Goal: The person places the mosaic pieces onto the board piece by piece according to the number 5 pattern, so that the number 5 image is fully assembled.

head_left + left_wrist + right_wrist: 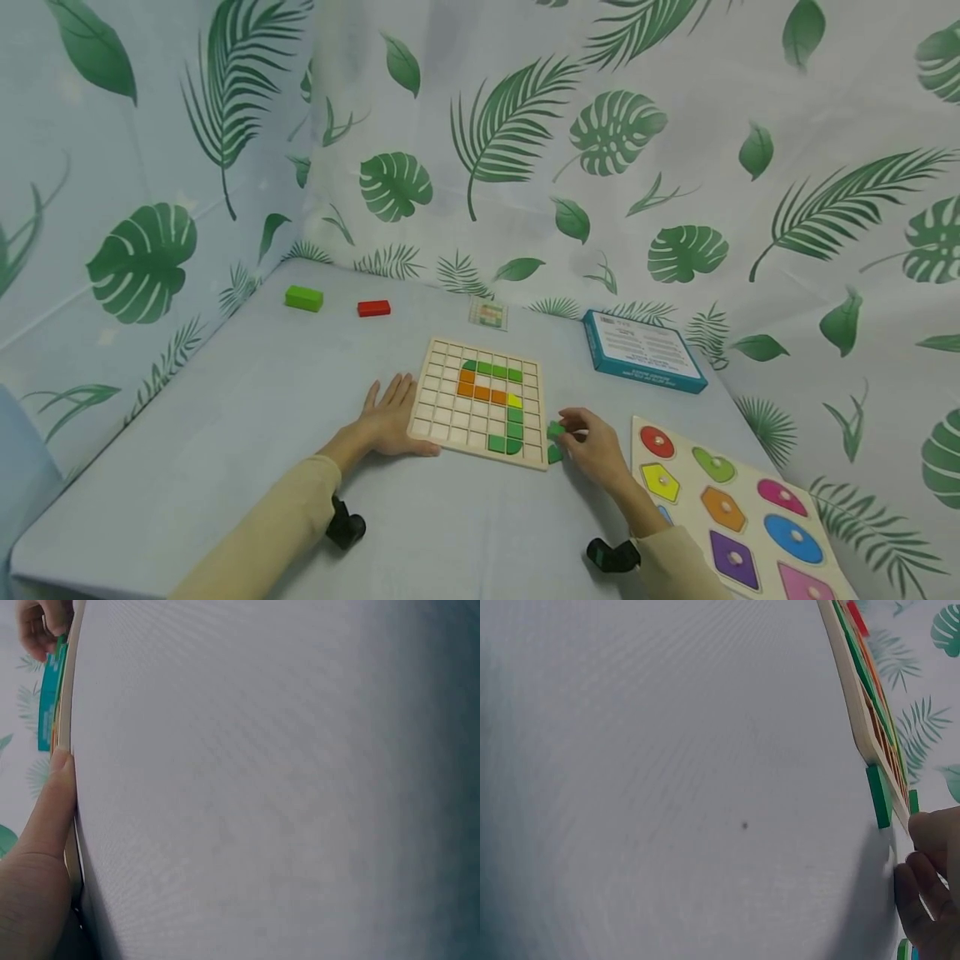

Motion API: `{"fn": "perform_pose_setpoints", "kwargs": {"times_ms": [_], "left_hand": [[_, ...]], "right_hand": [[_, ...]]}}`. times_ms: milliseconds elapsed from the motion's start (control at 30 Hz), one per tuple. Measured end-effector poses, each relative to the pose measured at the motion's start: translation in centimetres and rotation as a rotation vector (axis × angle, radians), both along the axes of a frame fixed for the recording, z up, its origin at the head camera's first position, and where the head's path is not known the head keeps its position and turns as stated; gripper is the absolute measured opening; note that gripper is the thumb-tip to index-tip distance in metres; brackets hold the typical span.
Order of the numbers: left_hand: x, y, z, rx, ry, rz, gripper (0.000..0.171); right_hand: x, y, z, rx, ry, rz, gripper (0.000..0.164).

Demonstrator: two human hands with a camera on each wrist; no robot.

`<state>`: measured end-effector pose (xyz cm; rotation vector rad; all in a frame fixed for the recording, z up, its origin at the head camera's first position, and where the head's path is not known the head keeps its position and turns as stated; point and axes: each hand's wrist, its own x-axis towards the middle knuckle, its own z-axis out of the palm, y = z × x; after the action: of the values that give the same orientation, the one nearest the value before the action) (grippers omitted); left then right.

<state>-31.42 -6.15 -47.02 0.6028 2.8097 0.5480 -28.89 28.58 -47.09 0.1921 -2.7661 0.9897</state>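
A wooden grid board (442, 412) lies on the table with green, orange and yellow tiles in some of its squares. Flat on the table at the board's left edge is my left hand (393, 421), fingers spread; in the left wrist view its thumb (52, 802) presses on the board's side. By the right edge, my right hand (596, 446) pinches a small green tile (555, 429) between thumb and forefinger, partly covered by the fingertips. Another green tile (554, 454) lies just in front, against the board; the right wrist view shows this green tile (880, 796) too.
At right lies a shape puzzle board (682, 475) with knobbed pieces. Behind it is a teal box (645, 350). A small pattern card (489, 314), a red block (373, 308) and a green block (303, 298) sit along the back. Leaf-print cloth hangs behind the table.
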Motion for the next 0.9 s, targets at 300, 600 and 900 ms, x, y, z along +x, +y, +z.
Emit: {"fn": "perform_pose_setpoints", "kwargs": {"times_ms": [300,600,900], "left_hand": [[0.2,-0.2,-0.5,0.011,-0.006,0.007,0.117],[-0.3,0.0,-1.6,0.031,-0.008,0.009,0.119],[-0.4,0.1,-0.6,0.012,0.001,0.003,0.117]], "right_hand": [[0.1,-1.7,-0.2,-0.064,0.099,0.054,0.031],[0.5,-4.8,0.2,-0.082,0.17,0.162,0.033],[0.3,-7.1,0.2,-0.091,0.127,0.24,0.033]]}}
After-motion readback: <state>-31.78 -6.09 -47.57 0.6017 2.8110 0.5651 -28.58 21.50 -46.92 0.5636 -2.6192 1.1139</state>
